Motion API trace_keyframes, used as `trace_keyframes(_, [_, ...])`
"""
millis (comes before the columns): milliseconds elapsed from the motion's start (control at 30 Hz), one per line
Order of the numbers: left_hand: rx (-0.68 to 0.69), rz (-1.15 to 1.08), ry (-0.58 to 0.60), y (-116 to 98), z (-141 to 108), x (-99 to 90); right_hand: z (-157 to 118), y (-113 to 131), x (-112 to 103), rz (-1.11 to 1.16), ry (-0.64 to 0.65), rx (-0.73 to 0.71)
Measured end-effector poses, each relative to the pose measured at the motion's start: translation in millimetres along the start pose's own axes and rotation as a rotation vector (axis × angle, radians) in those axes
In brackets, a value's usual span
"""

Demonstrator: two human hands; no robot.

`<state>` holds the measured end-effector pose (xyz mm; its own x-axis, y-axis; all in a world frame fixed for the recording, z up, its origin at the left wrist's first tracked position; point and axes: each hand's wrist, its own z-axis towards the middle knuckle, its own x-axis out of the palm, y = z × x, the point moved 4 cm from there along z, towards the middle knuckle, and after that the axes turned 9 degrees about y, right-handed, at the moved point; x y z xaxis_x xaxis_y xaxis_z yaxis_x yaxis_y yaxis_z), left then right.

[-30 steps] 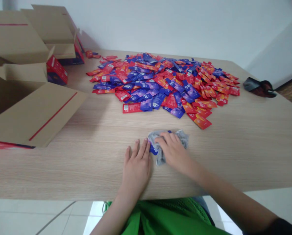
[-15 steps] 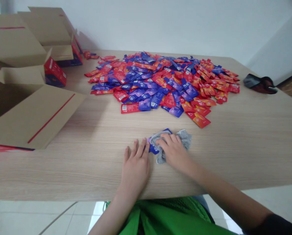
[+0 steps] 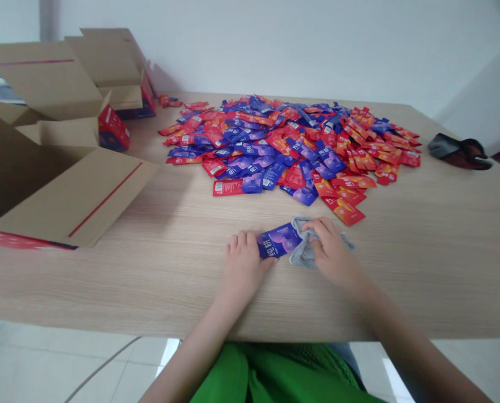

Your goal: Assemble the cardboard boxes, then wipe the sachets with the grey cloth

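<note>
A purple-blue sachet [image 3: 279, 239] lies flat on the wooden table, near its front. My left hand [image 3: 245, 263] grips the sachet's left end, the thumb along its near edge and the fingers curled at the side. In my right hand [image 3: 330, 249] is a bunched grey cloth [image 3: 302, 252], which touches the sachet's right end and hides a little of it. Farther back spreads a heap of red and purple sachets [image 3: 275, 145], loosely piled.
Open cardboard boxes stand on the left, the nearest with its flap [image 3: 111, 193] reaching over the table. Another box [image 3: 114, 129] sits behind it. A dark curved object, like a visor or glasses [image 3: 460, 151], lies at the right. The wall runs behind the table.
My right hand with the cloth has moved right, uncovering most of the purple sachet. My left hand has gone from lying flat to gripping the sachet's left end. The view has shifted slightly.
</note>
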<state>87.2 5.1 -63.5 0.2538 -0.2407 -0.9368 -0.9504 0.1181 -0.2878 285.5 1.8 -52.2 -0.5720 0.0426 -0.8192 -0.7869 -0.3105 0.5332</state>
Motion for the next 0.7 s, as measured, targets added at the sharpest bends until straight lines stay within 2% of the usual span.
trace_keyframes(133, [-0.056,-0.073,0.066,1,11,2.1,-6,-2,-9,0.084,-0.059,0.021])
trace_keyframes(200, [-0.028,-0.112,0.078,0,15,-1.1,-9,-5,-13,0.097,-0.076,0.032])
trace_keyframes(333, [0.115,-0.181,0.019,-10,15,-9.9,-15,-12,-16,0.125,-0.095,0.057])
trace_keyframes(433, [0.270,-0.046,-0.019,-16,6,-11.4,-21,-15,-17,0.150,-0.113,0.070])
trace_keyframes(533, [0.379,0.036,0.023,-12,-8,-7.9,-27,-21,-19,0.148,-0.127,0.097])
trace_keyframes(700, [0.304,0.026,-0.046,8,-24,-4.4,-13,-21,-26,0.099,-0.104,0.087])
